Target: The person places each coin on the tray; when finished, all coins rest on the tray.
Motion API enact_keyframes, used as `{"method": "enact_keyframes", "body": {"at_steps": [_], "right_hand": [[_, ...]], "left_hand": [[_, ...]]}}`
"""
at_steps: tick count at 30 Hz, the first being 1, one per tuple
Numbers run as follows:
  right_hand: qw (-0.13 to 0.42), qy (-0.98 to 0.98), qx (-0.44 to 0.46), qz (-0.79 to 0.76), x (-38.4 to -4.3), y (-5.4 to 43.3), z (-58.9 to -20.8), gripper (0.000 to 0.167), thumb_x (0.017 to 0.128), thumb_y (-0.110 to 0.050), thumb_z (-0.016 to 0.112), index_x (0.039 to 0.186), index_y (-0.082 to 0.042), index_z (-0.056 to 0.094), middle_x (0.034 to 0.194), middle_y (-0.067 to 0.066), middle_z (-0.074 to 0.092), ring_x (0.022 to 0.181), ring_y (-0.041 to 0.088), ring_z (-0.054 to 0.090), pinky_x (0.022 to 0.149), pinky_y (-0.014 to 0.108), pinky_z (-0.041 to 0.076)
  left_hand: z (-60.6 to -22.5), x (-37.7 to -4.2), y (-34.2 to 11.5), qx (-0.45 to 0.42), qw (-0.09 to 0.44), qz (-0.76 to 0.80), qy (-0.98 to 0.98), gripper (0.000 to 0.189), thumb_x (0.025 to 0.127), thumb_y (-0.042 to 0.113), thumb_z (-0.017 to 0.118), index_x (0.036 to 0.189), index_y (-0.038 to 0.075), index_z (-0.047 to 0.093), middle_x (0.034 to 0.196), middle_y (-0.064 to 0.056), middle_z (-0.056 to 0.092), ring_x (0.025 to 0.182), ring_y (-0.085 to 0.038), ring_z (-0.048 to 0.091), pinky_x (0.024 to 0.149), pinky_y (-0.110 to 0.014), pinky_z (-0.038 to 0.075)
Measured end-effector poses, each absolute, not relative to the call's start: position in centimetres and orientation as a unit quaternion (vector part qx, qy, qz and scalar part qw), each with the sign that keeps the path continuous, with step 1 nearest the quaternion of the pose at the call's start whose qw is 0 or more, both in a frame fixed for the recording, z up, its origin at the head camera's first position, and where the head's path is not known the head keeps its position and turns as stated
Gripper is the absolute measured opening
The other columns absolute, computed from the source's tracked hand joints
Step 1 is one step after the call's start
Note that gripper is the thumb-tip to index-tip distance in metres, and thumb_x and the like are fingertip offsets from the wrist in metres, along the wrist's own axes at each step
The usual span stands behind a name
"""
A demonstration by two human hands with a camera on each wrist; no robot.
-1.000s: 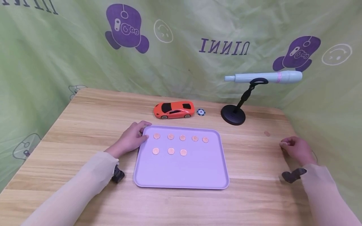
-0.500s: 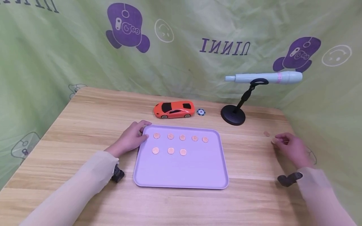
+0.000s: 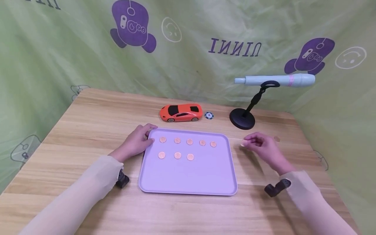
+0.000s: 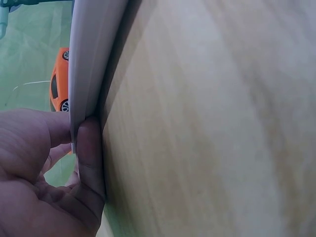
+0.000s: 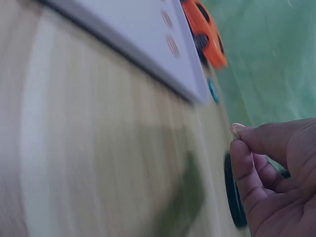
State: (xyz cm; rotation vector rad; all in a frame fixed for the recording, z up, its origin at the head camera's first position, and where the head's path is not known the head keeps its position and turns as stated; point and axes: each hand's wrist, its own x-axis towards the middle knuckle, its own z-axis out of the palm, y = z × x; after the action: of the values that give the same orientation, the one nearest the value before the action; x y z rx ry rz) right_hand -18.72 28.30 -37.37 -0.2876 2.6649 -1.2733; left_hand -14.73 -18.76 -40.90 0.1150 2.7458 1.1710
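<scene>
A shallow purple tray (image 3: 188, 182) lies on the wooden table. Several copper coins sit on it in two rows, one of them a coin (image 3: 190, 157) at the end of the nearer row. My left hand (image 3: 133, 143) grips the tray's far left corner; in the left wrist view the thumb and a finger pinch the rim (image 4: 91, 74). Between thumb and fingertip my right hand (image 3: 265, 150) pinches a copper coin (image 5: 237, 129), held above the table just right of the tray. Another coin (image 3: 276, 138) lies on the table beyond that hand.
Behind the tray stand an orange toy car (image 3: 181, 113) and a blue-and-white poker chip (image 3: 209, 115). At the back right a light blue microphone (image 3: 276, 80) rests on a black stand (image 3: 242, 118). A green printed curtain (image 3: 188, 65) hangs behind the table.
My right hand has moved left from the table's right side to near the tray, carrying the pinched coin. My left hand stays on the tray corner.
</scene>
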Motion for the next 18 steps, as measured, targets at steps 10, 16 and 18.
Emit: {"method": "enact_keyframes", "body": {"at_steps": [10, 16, 18], "right_hand": [[0.159, 0.872, -0.126, -0.447, -17.0, 21.9, -38.7, 0.023, 0.094, -0.011, 0.077, 0.111, 0.002, 0.070, 0.099, 0.015, 0.074, 0.079, 0.010, 0.065, 0.067, 0.021, 0.058], [0.176, 0.865, -0.152, -0.445, -16.4, 19.5, -39.5, 0.015, 0.092, -0.003, 0.076, 0.105, 0.001, 0.071, 0.094, 0.013, 0.074, 0.078, 0.012, 0.065, 0.068, 0.019, 0.057], [0.177, 0.861, -0.166, -0.446, -16.2, 18.9, -39.7, 0.014, 0.092, -0.003, 0.076, 0.104, 0.001, 0.072, 0.093, 0.014, 0.074, 0.078, 0.012, 0.066, 0.069, 0.019, 0.057]], "left_hand": [[-40.8, -14.8, -18.7, 0.042, 0.077, 0.392, 0.916, 0.048, 0.101, 0.007, 0.060, 0.149, 0.006, 0.051, 0.118, -0.024, 0.053, 0.090, -0.025, 0.059, 0.073, -0.028, 0.050], [-40.6, -14.8, -18.7, 0.044, 0.079, 0.390, 0.916, 0.048, 0.102, 0.008, 0.060, 0.149, 0.006, 0.050, 0.119, -0.025, 0.053, 0.092, -0.026, 0.060, 0.074, -0.028, 0.051], [-40.6, -14.8, -18.7, 0.045, 0.078, 0.389, 0.917, 0.048, 0.102, 0.008, 0.060, 0.149, 0.006, 0.050, 0.119, -0.025, 0.054, 0.092, -0.026, 0.060, 0.075, -0.028, 0.050]]}}
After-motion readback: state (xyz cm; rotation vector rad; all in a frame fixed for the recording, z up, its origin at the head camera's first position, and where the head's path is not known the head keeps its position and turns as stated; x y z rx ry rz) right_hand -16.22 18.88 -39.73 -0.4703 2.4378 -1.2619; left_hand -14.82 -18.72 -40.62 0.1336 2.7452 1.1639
